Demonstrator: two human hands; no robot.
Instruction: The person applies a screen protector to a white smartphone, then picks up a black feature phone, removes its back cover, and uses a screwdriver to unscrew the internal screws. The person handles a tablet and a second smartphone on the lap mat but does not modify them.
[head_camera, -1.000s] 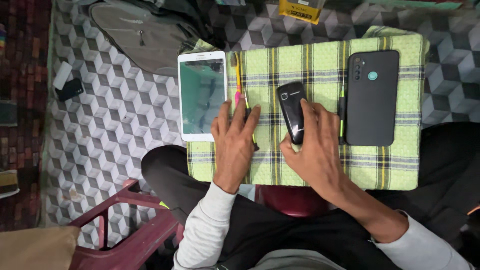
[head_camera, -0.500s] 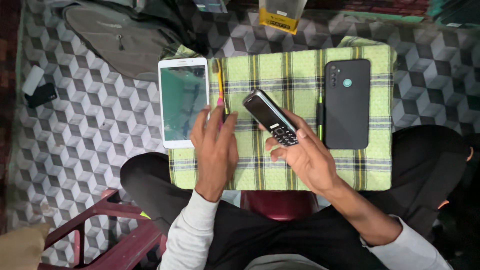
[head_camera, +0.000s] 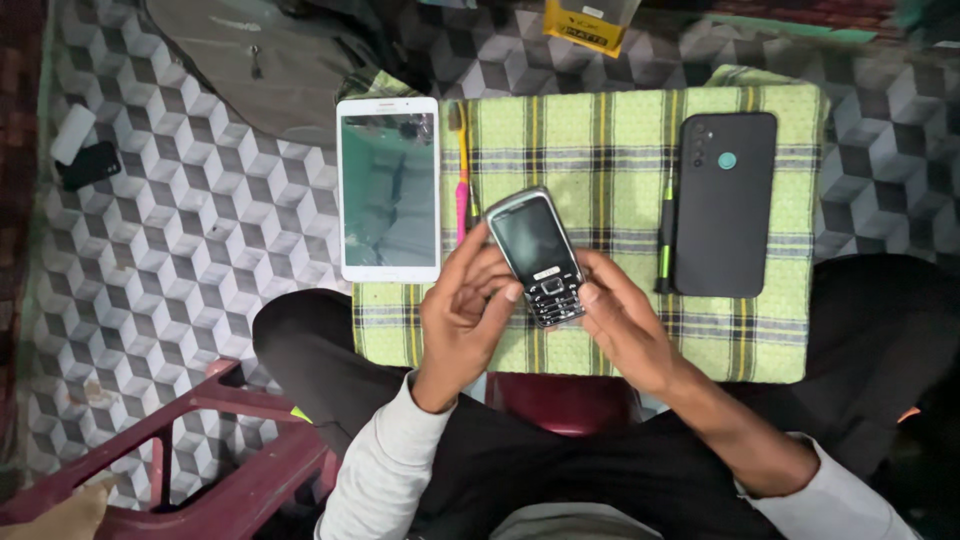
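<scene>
Both hands hold one item, a black keypad phone (head_camera: 538, 257) with a silver rim, lifted above the checked green cloth (head_camera: 600, 140) and tilted, its top toward 11 o'clock. The left hand (head_camera: 462, 310) cups the phone's left edge; its fingers (head_camera: 470, 262) are curled and loosely parted, the tips against the edge by the screen. The right hand (head_camera: 622, 322) grips the lower right corner, fingers (head_camera: 592, 292) bent and close together at the keypad. The phone's underside and both palms are hidden.

On the cloth at 2 o'clock from the phone lies a black smartphone (head_camera: 725, 205), back up, with a slim black-and-green tool (head_camera: 665, 235) just beside its left edge. At 10 o'clock lies a white tablet (head_camera: 388, 190), overhanging the cloth; the pink and yellow tools (head_camera: 462, 180) beside it are partly covered by the left hand. A maroon plastic chair (head_camera: 190, 450) at 7 o'clock is cut off by the frame.
</scene>
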